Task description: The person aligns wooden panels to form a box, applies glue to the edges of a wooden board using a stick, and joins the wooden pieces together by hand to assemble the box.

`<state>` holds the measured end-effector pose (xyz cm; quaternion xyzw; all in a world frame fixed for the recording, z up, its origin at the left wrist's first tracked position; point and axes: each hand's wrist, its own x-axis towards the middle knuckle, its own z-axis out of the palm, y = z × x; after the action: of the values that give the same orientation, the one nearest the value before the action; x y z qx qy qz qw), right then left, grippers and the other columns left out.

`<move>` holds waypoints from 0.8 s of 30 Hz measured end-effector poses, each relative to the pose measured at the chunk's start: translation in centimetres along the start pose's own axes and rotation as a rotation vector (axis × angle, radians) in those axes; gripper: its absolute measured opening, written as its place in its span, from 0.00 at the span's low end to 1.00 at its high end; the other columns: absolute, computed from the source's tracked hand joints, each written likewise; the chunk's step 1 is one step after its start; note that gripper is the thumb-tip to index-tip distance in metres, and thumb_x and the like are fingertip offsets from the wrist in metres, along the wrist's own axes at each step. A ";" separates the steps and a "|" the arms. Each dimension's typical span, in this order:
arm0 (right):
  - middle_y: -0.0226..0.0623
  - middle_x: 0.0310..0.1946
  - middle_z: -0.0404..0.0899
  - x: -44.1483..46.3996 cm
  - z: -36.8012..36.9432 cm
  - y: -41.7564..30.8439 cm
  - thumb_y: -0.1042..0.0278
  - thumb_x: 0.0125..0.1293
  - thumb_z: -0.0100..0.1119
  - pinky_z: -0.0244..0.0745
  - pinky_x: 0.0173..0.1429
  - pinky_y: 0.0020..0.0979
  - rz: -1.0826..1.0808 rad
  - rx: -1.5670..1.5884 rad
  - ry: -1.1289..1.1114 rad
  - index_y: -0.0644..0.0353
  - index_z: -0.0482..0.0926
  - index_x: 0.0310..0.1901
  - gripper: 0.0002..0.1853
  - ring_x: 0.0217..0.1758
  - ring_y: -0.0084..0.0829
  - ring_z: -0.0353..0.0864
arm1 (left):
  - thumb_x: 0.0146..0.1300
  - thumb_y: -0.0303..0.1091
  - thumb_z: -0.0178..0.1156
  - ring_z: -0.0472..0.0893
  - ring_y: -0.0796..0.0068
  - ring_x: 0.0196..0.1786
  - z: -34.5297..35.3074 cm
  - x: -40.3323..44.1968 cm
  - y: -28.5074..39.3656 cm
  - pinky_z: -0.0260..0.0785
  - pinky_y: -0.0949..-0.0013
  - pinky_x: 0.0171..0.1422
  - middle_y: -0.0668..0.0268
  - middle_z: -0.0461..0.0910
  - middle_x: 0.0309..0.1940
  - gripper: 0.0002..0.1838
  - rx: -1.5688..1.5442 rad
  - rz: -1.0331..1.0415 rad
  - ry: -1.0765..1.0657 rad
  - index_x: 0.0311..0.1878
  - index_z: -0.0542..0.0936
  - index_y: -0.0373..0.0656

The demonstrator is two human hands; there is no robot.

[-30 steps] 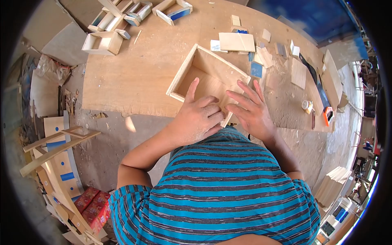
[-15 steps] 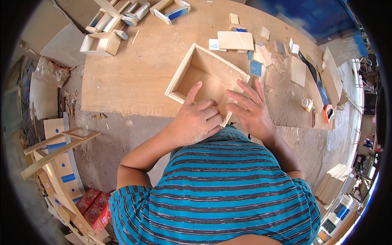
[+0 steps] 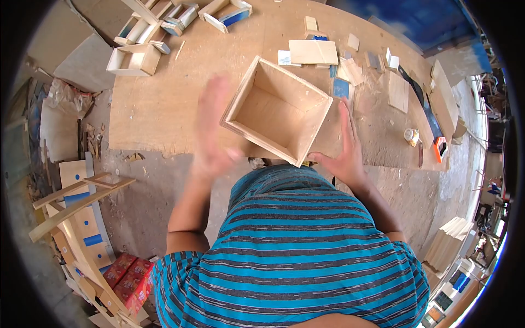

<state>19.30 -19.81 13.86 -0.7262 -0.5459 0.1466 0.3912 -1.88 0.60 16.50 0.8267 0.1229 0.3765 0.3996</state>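
A square, open-topped wooden box (image 3: 272, 112) sits turned at an angle near the front edge of the table, its inside facing up at me. Left of it, my left hand (image 3: 213, 131) is blurred by motion, with the fingers stretched out and the thumb apart; it holds nothing. My right hand (image 3: 347, 150) is at the box's right side, fingers straight and thumb spread toward the near corner. Whether that thumb touches the box I cannot tell.
Wooden board pieces (image 3: 313, 52) and blue-faced scraps lie on the table (image 3: 158, 115) at the back right. A handsaw (image 3: 439, 148) with an orange handle and a small jar (image 3: 411, 136) are at the right. Several wooden boxes (image 3: 133, 59) stand at the back left.
My left hand has moved from over the box's near side out to its left, its fingers unfolding. My right hand has drawn back to the right from over the box's rim.
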 end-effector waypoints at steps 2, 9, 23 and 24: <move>0.56 0.74 0.45 -0.5 1.0 1.3 0.58 0.41 0.80 0.49 0.76 0.49 0.107 0.156 -0.052 0.62 0.38 0.75 0.67 0.78 0.50 0.47 | 0.64 0.66 0.40 0.56 0.57 0.76 -0.5 0.6 -2.9 0.33 0.52 0.79 0.53 0.60 0.72 0.45 -0.247 -0.204 -0.008 0.72 0.57 0.37; 0.49 0.74 0.48 -0.5 3.9 2.3 0.61 0.40 0.81 0.51 0.76 0.44 0.243 0.561 -0.130 0.61 0.33 0.75 0.71 0.78 0.41 0.50 | 0.66 0.70 0.33 0.43 0.62 0.79 1.5 0.3 -9.4 0.30 0.61 0.80 0.56 0.47 0.77 0.47 -0.790 -0.488 -0.202 0.77 0.49 0.42; 0.43 0.73 0.49 -0.4 5.3 2.3 0.64 0.40 0.82 0.55 0.76 0.43 0.352 0.730 -0.143 0.55 0.32 0.76 0.71 0.76 0.38 0.54 | 0.63 0.70 0.46 0.64 0.64 0.70 2.4 -0.1 -8.6 0.52 0.64 0.74 0.54 0.66 0.67 0.47 -0.682 -0.648 -0.133 0.71 0.63 0.36; 0.43 0.73 0.49 -0.5 5.3 2.4 0.63 0.40 0.82 0.55 0.75 0.44 0.354 0.734 -0.144 0.55 0.31 0.76 0.71 0.76 0.38 0.54 | 0.63 0.70 0.47 0.64 0.64 0.70 2.5 0.0 -8.6 0.53 0.64 0.73 0.54 0.67 0.67 0.47 -0.683 -0.654 -0.131 0.70 0.63 0.36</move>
<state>17.32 -18.29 8.58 -0.6090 -0.3502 0.4469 0.5538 0.72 4.78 9.00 0.5881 0.2205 0.1970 0.7528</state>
